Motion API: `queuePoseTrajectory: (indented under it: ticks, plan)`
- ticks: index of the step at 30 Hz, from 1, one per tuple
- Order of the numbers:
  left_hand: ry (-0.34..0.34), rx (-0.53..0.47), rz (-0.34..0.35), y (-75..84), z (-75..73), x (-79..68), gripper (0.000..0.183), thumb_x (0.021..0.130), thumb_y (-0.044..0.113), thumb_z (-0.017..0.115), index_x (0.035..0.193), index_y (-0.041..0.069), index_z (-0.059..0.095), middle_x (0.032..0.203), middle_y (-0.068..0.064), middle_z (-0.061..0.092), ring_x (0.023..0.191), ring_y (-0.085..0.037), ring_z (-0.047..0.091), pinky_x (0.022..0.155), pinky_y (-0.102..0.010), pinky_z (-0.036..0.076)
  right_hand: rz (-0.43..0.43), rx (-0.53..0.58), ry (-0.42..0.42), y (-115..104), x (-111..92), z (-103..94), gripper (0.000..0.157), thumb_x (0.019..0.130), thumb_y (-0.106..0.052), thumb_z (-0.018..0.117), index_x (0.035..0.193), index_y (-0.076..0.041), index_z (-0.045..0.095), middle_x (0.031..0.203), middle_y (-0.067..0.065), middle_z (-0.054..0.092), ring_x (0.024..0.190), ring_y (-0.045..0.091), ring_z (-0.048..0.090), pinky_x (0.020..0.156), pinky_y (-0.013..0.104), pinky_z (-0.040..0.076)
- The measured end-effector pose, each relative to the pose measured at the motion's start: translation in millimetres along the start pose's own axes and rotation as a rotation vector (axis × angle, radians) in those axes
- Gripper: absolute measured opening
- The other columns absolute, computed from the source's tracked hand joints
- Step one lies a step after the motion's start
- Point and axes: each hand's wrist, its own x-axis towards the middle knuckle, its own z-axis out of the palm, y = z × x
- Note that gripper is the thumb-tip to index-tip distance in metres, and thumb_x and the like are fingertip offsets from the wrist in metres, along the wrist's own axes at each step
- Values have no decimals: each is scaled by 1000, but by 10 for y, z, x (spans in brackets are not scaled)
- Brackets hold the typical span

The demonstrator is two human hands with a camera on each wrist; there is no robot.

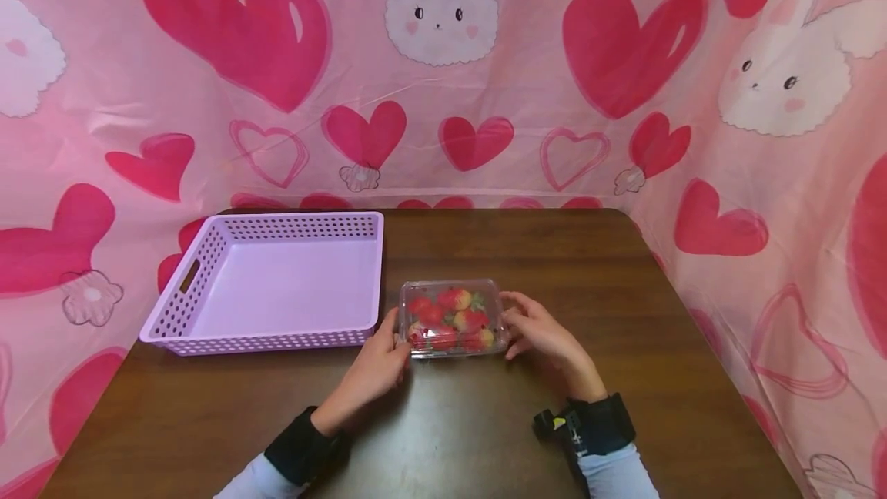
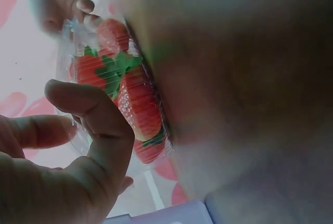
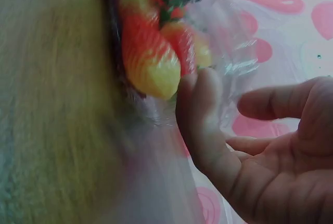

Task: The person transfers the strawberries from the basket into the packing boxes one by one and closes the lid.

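A clear plastic box [image 1: 453,353] filled with red and pale-yellow strawberries [image 1: 471,319] lies on the table with its lid closed. My left hand [image 1: 377,364] holds the box's left end, thumb near the front corner. Around the opposite end, my right hand [image 1: 550,337] grips with thumb in front and fingers toward the back corner. Green leaves show among the strawberries [image 2: 138,107] in the left wrist view. In the right wrist view, the thumb lies against the clear wall beside the strawberries [image 3: 148,60]; the other fingertips are partly hidden.
A lilac plastic basket [image 1: 291,283] with perforated walls stands just left of the box, close to my left hand. Brown wooden tabletop [image 1: 554,252] extends behind and right of the box. A pink cloth [image 1: 478,83] with hearts and rabbits hangs around the table.
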Motion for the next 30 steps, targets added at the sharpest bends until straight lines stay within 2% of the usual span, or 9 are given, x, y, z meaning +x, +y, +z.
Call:
queuePoseTrajectory:
  ticks: [4,6,10,15,20,25,30]
  plan:
    - [5,-26,1,5,-9,51,69,98,3,51,160,-6,24,66,-5,58,45,-15,52,45,-35,49,-16,29,-23,-29,-28,6,54,107,-6,54,153,9,31,121,28,54,94,29,64,80,41,62]
    - [2,-36,4,11,-12,73,69,97,2,51,160,-6,23,67,-7,59,45,-16,52,44,-35,49,-22,26,-16,-27,-38,11,53,104,-2,55,151,9,32,120,27,53,96,30,63,82,42,62]
    - [-1,-77,-3,13,-10,103,69,97,1,51,160,-5,25,68,-9,59,46,-16,53,44,-34,49,-15,3,-30,-20,-66,13,62,101,-1,58,156,5,29,113,23,56,95,29,62,77,39,62]
    - [-8,-122,-19,4,-10,129,68,97,0,51,161,-3,27,72,-11,61,50,-17,55,46,-36,51,20,-12,-70,-27,-102,21,73,101,-5,58,162,-1,19,98,13,59,83,25,62,66,33,59]
    - [-11,-155,-24,8,-9,151,68,97,-2,51,161,-2,28,74,-13,62,52,-17,56,47,-36,52,32,11,-83,-26,-108,18,72,103,-7,56,163,-4,16,93,12,65,75,20,63,60,29,57]
    - [-11,-168,-25,14,-6,155,70,96,-3,50,162,-3,26,74,-12,61,53,-17,56,48,-39,54,43,37,-79,-9,-105,22,71,106,-10,55,164,-5,14,95,12,68,75,19,66,60,28,57]
    - [-13,-192,-42,-7,4,154,71,97,-3,50,163,-3,23,75,-12,61,55,-17,57,50,-37,54,43,50,-64,3,-101,43,71,104,-9,55,163,-5,17,94,13,68,76,21,66,60,30,57]
